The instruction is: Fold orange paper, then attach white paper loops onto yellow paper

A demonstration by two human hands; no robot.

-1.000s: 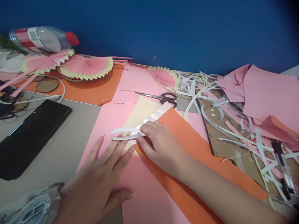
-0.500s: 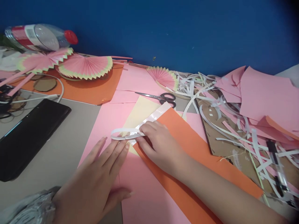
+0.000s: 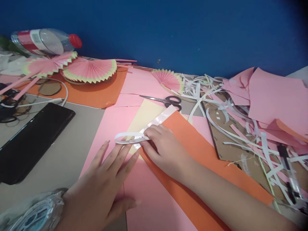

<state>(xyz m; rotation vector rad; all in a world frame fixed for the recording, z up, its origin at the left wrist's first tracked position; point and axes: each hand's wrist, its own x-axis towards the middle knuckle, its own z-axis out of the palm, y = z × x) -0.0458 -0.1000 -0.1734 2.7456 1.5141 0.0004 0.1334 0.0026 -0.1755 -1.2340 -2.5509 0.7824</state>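
Note:
My right hand (image 3: 166,147) is closed in a pinch on a narrow white paper strip (image 3: 131,134), which curves out to the left in a loop. Fingers spread, my left hand (image 3: 108,173) lies flat on the pink paper (image 3: 154,192), its fingertips touching or just under the strip's loop. Beneath my right hand is an orange sheet (image 3: 192,141) with a glossy white band (image 3: 158,118) along its top edge. A pale yellow sheet (image 3: 144,112) shows under that band. Scissors (image 3: 166,99) with black handles lie just beyond, slightly open.
A black phone (image 3: 36,141) lies at left. Pleated pink paper fans (image 3: 89,70) and a plastic bottle (image 3: 48,41) on its side are behind it. At right are cardboard (image 3: 223,138), tangled white paper strips (image 3: 264,147), pink sheets (image 3: 276,96) and a pen (image 3: 286,166).
My left hand's fingers have spread a little wider, and its wrist has shifted slightly right. My right hand and the strip stay nearly where they were.

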